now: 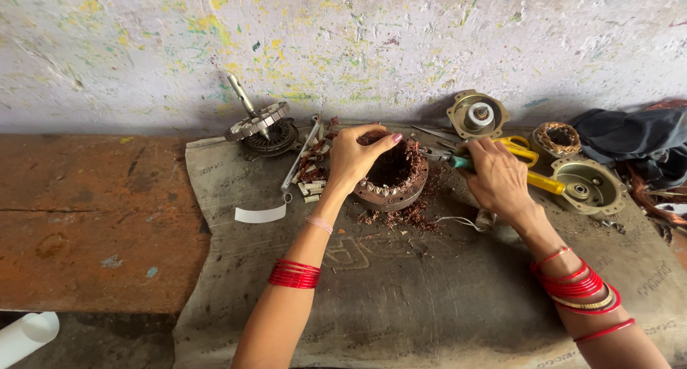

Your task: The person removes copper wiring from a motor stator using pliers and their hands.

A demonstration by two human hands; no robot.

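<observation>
1. Grey woven sack cloth covers the bench.
2. Rusty round motor stator with copper windings sits on it.
3. Left hand grasps the stator's rim.
4. Right hand grips green-and-yellow-handled pliers beside the stator.

I log the stator: rusted, matt metal ring packed with frayed copper wire; sacking cloth under it: coarse, dull weave; pliers: glossy yellow and green plastic grips, steel nose; end covers: dull cast metal; bench: worn, rough reddish surface; wall: chalky, paint-flecked plaster.
</observation>
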